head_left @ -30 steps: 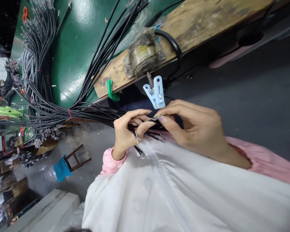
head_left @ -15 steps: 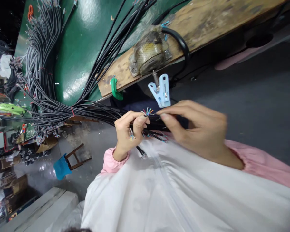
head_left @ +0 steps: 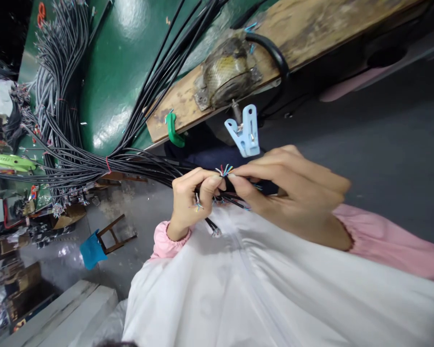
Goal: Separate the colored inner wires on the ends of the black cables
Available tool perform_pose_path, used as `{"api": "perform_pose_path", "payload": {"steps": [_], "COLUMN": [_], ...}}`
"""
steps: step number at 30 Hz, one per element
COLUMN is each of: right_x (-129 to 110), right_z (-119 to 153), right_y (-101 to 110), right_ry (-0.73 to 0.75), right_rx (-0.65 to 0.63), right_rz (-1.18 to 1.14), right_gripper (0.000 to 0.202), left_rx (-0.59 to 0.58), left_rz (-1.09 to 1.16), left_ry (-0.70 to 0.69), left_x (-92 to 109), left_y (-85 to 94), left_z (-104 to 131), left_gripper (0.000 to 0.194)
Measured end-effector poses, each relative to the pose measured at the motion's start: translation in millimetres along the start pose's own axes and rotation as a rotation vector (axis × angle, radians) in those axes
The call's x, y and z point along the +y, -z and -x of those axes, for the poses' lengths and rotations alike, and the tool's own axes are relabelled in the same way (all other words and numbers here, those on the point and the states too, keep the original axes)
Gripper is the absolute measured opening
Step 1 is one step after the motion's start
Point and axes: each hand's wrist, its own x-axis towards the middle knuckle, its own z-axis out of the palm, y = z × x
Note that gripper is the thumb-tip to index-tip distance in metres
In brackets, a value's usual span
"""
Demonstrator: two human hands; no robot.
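My left hand (head_left: pixel 193 197) is closed on a black cable, thumb against the bent forefinger. From its tip fans a spray of thin coloured wires (head_left: pixel 224 169), with red, white, blue and yellow among them. My right hand (head_left: pixel 289 193) pinches at these wires between thumb and forefinger, right beside the left thumb; the exact strand is hidden. Other stripped cable ends (head_left: pixel 214 229) hang below the left hand. The long bundle of black cables (head_left: pixel 141 168) runs left from there, bound by a red tie (head_left: pixel 109 165).
Beyond the hands, a blue clothes-peg-like clip (head_left: pixel 245 131) is fixed to a motor (head_left: pixel 224 72) on a wooden board (head_left: pixel 311 33). A green hook-shaped piece (head_left: pixel 173 130) sits on the board's edge. Grey cables (head_left: pixel 60 82) are heaped on the green table (head_left: pixel 104 72). A blue stool (head_left: pixel 92 248) stands on the floor.
My right hand has moved left, its fingertips now up against the wire ends by my left thumb. The left hand stays almost where it was, still closed on the cable.
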Motion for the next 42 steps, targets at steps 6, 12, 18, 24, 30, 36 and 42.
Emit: {"api": "perform_pose_path", "payload": {"steps": [6,12,18,24,30,36,42], "right_x": [-1.9,1.5,6.1,8.1,6.4,6.5,8.1], "right_z": [-2.9,1.4,9.5,11.7,9.7,10.5,8.7], "right_y": [2.7,4.1,-2.8,-4.7,-0.4,-0.1,-2.3], "right_ry": [-0.015,0.102,0.234,0.232,0.164,0.127,0.149], "right_rx": [0.019,0.080,0.123,0.112,0.088,0.090,0.106], "right_rz": [-0.020,0.025,0.123,0.122,0.107,0.127,0.094], "right_gripper": [0.019,0.020,0.019,0.018,0.025,0.021,0.021], "left_rx": [-0.013,0.023,0.043,0.055,0.031,0.020,0.029], "left_rz": [-0.036,-0.056,-0.058,-0.038,-0.074,-0.028,-0.011], "left_ry": [-0.031,-0.073,-0.065,-0.124,-0.067,-0.046,-0.106], "left_x": [0.4,-4.8,-8.0,-6.3,-4.6,-4.3,-5.3], "left_y": [0.1,-2.3,-4.6,-5.7,-3.8,-3.5,-3.1], "left_z": [-0.2,1.2,2.8,1.0,0.9,0.6,1.1], "left_gripper": [0.046,0.043,0.041,0.039,0.049,0.050,0.042]}}
